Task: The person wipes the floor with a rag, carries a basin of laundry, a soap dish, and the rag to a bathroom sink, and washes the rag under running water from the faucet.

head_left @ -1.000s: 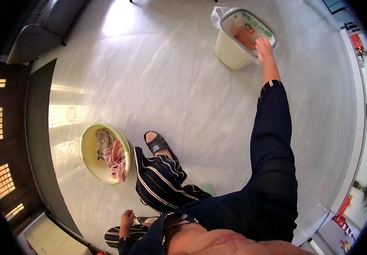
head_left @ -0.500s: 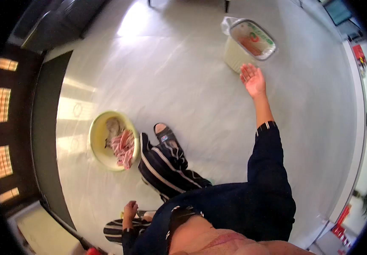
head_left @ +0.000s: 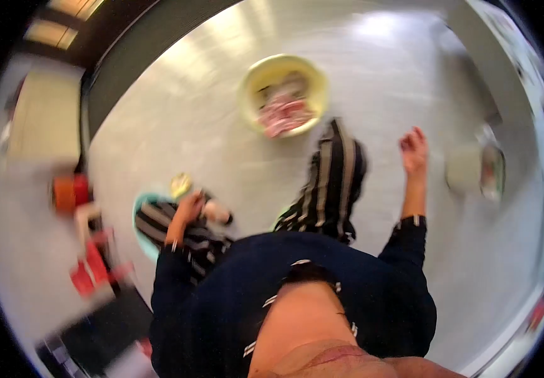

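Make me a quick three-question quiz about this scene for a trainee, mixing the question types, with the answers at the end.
1. What colour is the basin that holds the cloths?
2. True or false: the right hand is apart from the bin.
3. Fill in the blank: the left hand is near trousers patterned with ____.

Key: 1. Yellow. 2. True; there is a gap of floor between them in the picture. 3. Stripes.
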Demonstrator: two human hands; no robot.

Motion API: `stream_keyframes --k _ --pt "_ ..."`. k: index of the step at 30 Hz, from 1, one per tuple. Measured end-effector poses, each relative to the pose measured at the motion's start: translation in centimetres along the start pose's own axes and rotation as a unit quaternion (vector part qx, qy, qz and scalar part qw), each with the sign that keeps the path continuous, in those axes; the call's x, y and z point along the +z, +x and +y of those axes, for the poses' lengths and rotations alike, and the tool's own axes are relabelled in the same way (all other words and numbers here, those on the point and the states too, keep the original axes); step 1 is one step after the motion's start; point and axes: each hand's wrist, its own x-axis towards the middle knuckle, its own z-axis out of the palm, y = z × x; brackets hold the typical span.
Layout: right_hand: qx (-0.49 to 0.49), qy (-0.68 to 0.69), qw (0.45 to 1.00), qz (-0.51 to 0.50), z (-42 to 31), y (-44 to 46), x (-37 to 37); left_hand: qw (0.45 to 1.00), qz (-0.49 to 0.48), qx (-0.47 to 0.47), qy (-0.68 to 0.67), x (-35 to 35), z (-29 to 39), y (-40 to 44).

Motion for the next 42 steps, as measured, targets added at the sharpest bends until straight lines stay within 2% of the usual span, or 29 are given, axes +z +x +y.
stream_keyframes --k 1,2,3,5,6,8,10,11,13,14,15,16,17,18,19,20,24,27,30,33,38,39,42 --pt "-0.006 -0.020 1.000 0.006 -0.4 0.2 2.4 0.996 0.067 0.050 -0.036 0.1 -0.5 -0.3" --pt "-0.005 -0.016 0.999 -0.044 -1.2 0.9 3.8 0.993 0.104 0.058 -0.027 -0.8 0.6 -0.2" --pt "-0.002 -0.011 0.999 -0.047 -1.1 0.6 5.6 0.985 0.138 0.063 -0.087 -0.9 0.5 -1.9" --pt "0.003 0.014 0.996 -0.087 -1.7 0.1 10.4 0.969 0.205 0.091 -0.105 -1.6 0.3 -3.7" --pt "0.049 0.053 0.973 -0.219 -2.3 0.3 11.8 0.968 0.217 0.055 -0.116 -1.9 0.3 -5.3" --pt "0.058 0.029 0.951 -0.303 -2.6 -1.2 17.5 0.965 0.216 0.019 -0.148 -3.2 0.5 -7.1" --pt "0.035 -0.005 0.965 -0.261 -2.3 -2.5 22.6 0.937 0.263 0.050 -0.226 -4.3 2.1 -8.6" --pt "0.014 -0.027 0.971 -0.236 -1.7 -3.4 25.0 0.936 0.276 0.056 -0.213 -4.7 2.1 -9.0" --pt "0.046 -0.067 0.969 -0.233 -0.4 -6.1 29.5 0.933 0.290 0.060 -0.206 -5.2 1.8 -9.7" --pt "0.094 -0.047 0.954 -0.281 1.0 -7.4 30.6 0.930 0.300 0.065 -0.203 -4.9 1.3 -10.2" --pt "0.093 -0.076 0.955 -0.272 2.5 -9.9 32.4 0.925 0.304 0.068 -0.218 -5.0 1.3 -10.7" --pt "0.125 -0.070 0.941 -0.306 4.2 -10.7 33.2 0.920 0.299 0.057 -0.247 -4.8 0.8 -10.9" --pt "0.140 -0.056 0.941 -0.303 6.1 -12.2 33.6 0.918 0.309 0.065 -0.239 -4.7 0.9 -11.5" --pt "0.200 -0.007 0.923 -0.329 7.6 -13.0 33.9 0.917 0.316 0.072 -0.232 -4.9 1.2 -12.1" --pt "0.222 -0.014 0.932 -0.287 8.4 -15.0 35.1 0.915 0.325 0.076 -0.226 -4.9 1.0 -12.5" --pt "0.233 0.001 0.918 -0.321 9.2 -15.9 35.3 0.915 0.336 0.083 -0.206 -4.6 0.8 -12.7" --pt "0.311 0.082 0.906 -0.277 11.4 -18.0 34.8 0.913 0.344 0.114 -0.188 -3.5 0.6 -13.0" --pt "0.319 0.097 0.907 -0.259 12.0 -17.7 33.9 0.912 0.348 0.133 -0.173 -3.4 1.0 -12.6" --pt "0.231 -0.022 0.921 -0.311 12.2 -16.9 33.0 0.908 0.355 0.150 -0.165 -3.2 1.5 -11.8" --pt "0.220 -0.025 0.933 -0.284 12.2 -16.5 32.1 0.917 0.322 0.131 -0.195 -3.4 2.6 -11.5" --pt "0.201 -0.003 0.939 -0.281 10.8 -16.8 30.8 0.917 0.317 0.188 -0.152 -3.5 4.6 -10.3" --pt "0.182 -0.001 0.953 -0.243 10.5 -17.2 30.7 0.916 0.321 0.202 -0.133 -3.7 5.1 -10.2" --pt "0.160 0.017 0.963 -0.218 10.4 -16.7 28.9 0.919 0.296 0.204 -0.163 -3.9 5.4 -10.3"
